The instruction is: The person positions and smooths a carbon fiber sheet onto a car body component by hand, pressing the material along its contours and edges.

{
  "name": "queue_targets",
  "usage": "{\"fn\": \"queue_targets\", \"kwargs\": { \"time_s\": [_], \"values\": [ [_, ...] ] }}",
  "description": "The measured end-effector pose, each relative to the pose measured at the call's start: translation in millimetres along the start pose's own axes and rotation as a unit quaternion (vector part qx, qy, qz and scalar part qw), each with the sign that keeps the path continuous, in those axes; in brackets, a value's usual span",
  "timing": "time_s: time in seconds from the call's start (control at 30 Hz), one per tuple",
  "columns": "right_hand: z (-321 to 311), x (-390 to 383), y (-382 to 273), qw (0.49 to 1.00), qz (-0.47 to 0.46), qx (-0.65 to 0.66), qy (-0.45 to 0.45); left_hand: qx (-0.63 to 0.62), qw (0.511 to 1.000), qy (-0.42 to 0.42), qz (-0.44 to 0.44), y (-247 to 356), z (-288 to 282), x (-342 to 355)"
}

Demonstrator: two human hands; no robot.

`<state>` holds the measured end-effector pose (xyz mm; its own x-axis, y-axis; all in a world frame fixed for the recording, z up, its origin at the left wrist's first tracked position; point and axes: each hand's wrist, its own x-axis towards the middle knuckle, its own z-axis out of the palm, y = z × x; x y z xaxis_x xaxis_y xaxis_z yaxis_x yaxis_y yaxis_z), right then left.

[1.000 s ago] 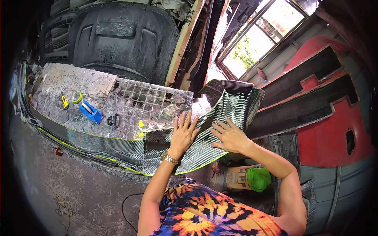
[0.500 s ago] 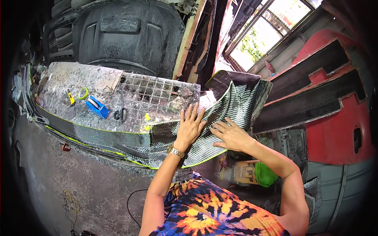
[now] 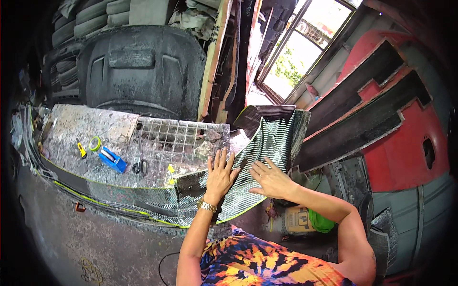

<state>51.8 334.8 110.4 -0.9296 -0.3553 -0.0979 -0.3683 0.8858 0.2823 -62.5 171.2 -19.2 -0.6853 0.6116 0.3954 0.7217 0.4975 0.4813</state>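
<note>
My left hand (image 3: 218, 181), with a metal watch at its wrist, lies on woven black carbon-fibre fabric (image 3: 241, 202) with yellow-green tape edging. Its fingers are spread over the fabric's inner edge. My right hand (image 3: 269, 180) rests flat to its right, fingers apart, on the wide curved part of the same fabric. The long strip curves left along a stained worktable (image 3: 76, 128) with a wire grid (image 3: 167, 140). On the table sit a yellow cutter (image 3: 81, 150), green tape roll (image 3: 95, 143), blue tape dispenser (image 3: 112, 159), black scissors (image 3: 140, 166) and small yellow tape pieces (image 3: 171, 169).
A dark hood-shaped panel (image 3: 133, 81) and tyres (image 3: 88, 19) stand behind. Long black pieces (image 3: 353, 128) and red panels (image 3: 391, 169) lean at right, near a window (image 3: 305, 47). Below them are a cardboard box (image 3: 296, 219) and green bag (image 3: 321, 222). An orange clamp (image 3: 80, 207) hangs lower left.
The view has shifted, so the table, panels and fabric sit lower in the picture than half a second ago. Both hands remain on the fabric, with little visible movement against it.
</note>
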Motion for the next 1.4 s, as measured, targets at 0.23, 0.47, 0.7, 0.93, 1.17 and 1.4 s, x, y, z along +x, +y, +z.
{"fn": "queue_targets", "kwargs": {
  "time_s": [0.23, 0.47, 0.7, 0.93, 1.17, 1.4],
  "values": [
    [1, 0, 1, 1.000, 0.005, 0.011, -0.008, 0.005, 1.000, 0.003, -0.008, 1, -1, 4],
    [-9, 6, -4, 0.998, 0.005, 0.025, -0.048, 0.006, 1.000, 0.017, 0.000, -2, 1, 6],
    [-1, 8, -4, 0.999, 0.010, 0.025, -0.024, 0.014, 1.000, 0.026, 0.003, -1, 2, 7],
    [3, 14, -3, 1.000, -0.009, 0.024, 0.017, 0.017, 1.000, 0.019, -0.003, -1, -5, 2],
    [4, 12, -1, 1.000, -0.003, 0.017, 0.002, -0.141, 0.988, 0.017, 0.057, 27, -62, -69],
    [-1, 19, -2, 1.000, -0.007, 0.018, -0.018, -0.067, 0.991, -0.106, 0.045, 42, -62, -105]
  ]
}}
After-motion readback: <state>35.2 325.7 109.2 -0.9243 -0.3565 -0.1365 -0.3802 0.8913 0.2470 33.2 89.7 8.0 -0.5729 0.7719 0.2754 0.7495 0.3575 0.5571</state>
